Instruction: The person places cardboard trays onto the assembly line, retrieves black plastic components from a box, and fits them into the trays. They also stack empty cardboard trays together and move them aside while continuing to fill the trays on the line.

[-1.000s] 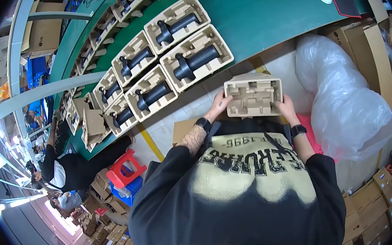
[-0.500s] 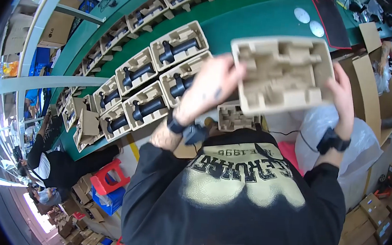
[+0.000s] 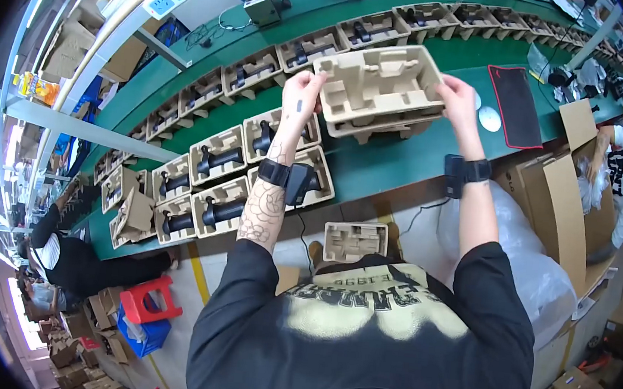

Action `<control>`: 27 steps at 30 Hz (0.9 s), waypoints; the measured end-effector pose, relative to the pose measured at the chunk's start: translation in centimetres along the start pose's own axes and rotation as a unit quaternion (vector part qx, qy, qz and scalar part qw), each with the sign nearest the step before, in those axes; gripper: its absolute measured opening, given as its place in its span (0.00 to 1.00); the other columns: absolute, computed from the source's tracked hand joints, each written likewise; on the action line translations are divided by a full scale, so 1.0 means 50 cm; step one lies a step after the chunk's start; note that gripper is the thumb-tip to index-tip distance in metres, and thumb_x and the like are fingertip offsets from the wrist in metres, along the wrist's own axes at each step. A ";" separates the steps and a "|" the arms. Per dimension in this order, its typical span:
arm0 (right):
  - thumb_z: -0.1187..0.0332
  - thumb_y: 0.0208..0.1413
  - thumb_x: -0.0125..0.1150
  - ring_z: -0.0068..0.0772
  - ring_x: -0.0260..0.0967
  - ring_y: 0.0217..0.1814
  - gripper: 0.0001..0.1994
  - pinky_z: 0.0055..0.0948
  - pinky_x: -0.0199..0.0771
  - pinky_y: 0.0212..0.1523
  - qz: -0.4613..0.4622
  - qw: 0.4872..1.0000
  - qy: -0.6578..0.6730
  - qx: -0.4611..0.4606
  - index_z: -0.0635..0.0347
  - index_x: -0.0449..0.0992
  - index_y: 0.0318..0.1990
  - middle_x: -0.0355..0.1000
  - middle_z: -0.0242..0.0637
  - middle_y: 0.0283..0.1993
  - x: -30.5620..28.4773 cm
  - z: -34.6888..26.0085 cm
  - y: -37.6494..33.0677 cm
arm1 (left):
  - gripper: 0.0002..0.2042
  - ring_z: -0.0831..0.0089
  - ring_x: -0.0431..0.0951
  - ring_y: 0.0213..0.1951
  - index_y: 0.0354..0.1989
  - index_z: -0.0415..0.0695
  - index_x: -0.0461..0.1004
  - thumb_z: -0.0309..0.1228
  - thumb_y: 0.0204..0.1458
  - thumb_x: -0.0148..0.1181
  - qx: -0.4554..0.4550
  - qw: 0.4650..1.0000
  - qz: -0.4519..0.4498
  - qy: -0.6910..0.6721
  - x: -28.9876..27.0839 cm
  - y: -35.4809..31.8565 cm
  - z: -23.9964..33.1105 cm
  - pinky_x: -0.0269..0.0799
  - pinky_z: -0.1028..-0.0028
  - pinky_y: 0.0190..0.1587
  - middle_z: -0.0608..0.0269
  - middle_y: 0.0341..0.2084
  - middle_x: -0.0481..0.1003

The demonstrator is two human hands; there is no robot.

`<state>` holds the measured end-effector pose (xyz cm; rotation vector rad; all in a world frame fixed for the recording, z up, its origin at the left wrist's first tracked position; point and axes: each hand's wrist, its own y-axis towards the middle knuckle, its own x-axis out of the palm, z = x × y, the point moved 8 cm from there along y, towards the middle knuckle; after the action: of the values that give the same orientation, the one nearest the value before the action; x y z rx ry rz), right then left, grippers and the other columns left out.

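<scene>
Between my two hands is a beige molded-pulp tray (image 3: 382,85) with no parts in its hollows. My left hand (image 3: 304,95) grips its left end and my right hand (image 3: 458,104) its right end. Directly beneath it shows the edge of another pulp tray (image 3: 401,123); whether the two touch I cannot tell. Left of them, near the bench edge, several trays hold black tube-shaped parts, such as this black part (image 3: 221,159). One more pulp tray (image 3: 355,242) lies low, by my feet.
The green bench (image 3: 397,161) spans the front, with a row of filled trays (image 3: 314,51) along its back. A black mat (image 3: 515,107) and a white disc (image 3: 490,119) lie to the right. Beyond are a large carton (image 3: 567,189), plastic bags (image 3: 516,252) and a co-worker (image 3: 621,175).
My hands have carried the tray forward and left, from above the bench's near edge to over the bench. The view has shifted, showing more of the back row.
</scene>
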<state>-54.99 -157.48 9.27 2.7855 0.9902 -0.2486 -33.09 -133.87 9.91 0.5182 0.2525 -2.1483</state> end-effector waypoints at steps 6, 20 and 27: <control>0.71 0.49 0.53 0.10 0.61 0.20 0.18 0.13 0.51 0.13 0.014 0.996 0.088 0.016 0.64 0.74 0.49 0.74 0.29 0.31 -0.048 -0.071 -0.071 | 0.14 0.87 0.64 0.22 0.26 0.41 0.71 0.40 0.55 0.53 0.130 0.983 0.060 -0.115 -0.021 -0.081 0.114 0.61 0.82 0.25 0.74 0.19 0.69; 0.78 0.45 0.52 0.22 0.68 0.30 0.19 0.23 0.70 0.34 -0.001 0.986 -0.158 0.047 0.68 0.71 0.48 0.74 0.39 0.31 -0.026 0.193 -0.238 | 0.12 0.61 0.71 0.23 0.33 0.39 0.68 0.37 0.52 0.55 -0.020 0.989 -0.040 0.141 0.115 -0.234 -0.111 0.67 0.68 0.29 0.54 0.17 0.69; 0.78 0.45 0.55 0.21 0.69 0.38 0.17 0.22 0.69 0.42 0.189 0.981 0.046 -0.022 0.69 0.74 0.46 0.75 0.35 0.38 -0.151 0.129 -0.189 | 0.18 0.54 0.71 0.41 0.46 0.38 0.66 0.35 0.50 0.56 0.096 0.990 0.102 -0.002 0.113 -0.276 -0.027 0.66 0.65 0.45 0.49 0.37 0.72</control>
<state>-67.39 -156.26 3.62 2.8907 0.4567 -0.0449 -46.83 -129.36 6.05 0.6234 -0.0111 -1.9836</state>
